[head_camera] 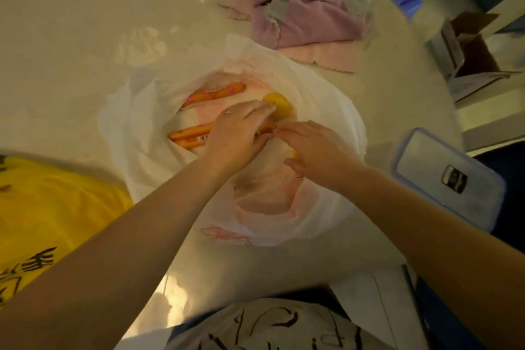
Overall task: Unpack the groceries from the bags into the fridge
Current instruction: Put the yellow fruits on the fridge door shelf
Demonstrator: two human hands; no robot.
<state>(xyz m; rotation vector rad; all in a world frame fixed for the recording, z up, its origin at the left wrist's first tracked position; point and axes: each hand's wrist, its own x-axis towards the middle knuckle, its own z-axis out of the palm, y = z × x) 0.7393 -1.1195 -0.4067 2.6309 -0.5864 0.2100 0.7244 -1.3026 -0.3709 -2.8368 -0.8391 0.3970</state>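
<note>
A white plastic bag (pixel 147 122) lies open on the pale counter. Inside it I see orange sausage packs, one at the back (pixel 216 92) and one nearer me (pixel 190 135), plus a yellow round item (pixel 279 104). My left hand (pixel 241 133) reaches into the bag, its fingers curled over the end of the nearer sausage pack, close to the yellow item. My right hand (pixel 315 150) is inside the bag too, fingertips meeting the left hand's; a small yellow thing (pixel 295 154) shows under it. What the right fingers hold is hidden.
A yellow bag (pixel 51 207) with black print lies at the left. Pink and lilac cloths (pixel 306 17) lie at the back. A clear container lid with a blue rim (pixel 446 176) sits at the right, and a cardboard box (pixel 471 48) stands beyond the counter's right edge.
</note>
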